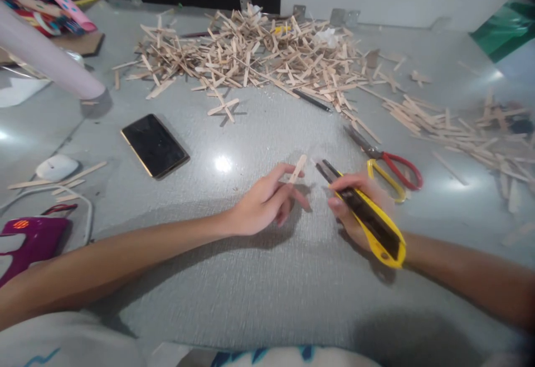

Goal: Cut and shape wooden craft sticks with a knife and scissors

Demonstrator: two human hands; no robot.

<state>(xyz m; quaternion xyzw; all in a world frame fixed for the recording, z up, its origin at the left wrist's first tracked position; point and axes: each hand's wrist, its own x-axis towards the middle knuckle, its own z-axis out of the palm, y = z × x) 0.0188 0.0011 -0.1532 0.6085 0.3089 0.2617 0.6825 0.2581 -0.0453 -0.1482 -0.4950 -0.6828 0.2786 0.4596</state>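
Observation:
Between the thumb and fingers of my left hand [270, 197] is a short wooden craft stick [298, 169], its free end pointing up and away from me. My right hand [355, 211] is wrapped round a yellow and black utility knife [371, 219]. The knife's front end points toward the stick, with a small gap between them; its tip is blurred. Scissors [382, 158] with one red and one yellow handle lie just beyond my right hand.
A large heap of craft sticks [251, 55] spreads along the back, with more sticks [455, 127] at the right. A black pen [311, 100] lies before the heap. A phone [155, 145], a white computer mouse [57, 167] and a purple device [33, 244] are at the left.

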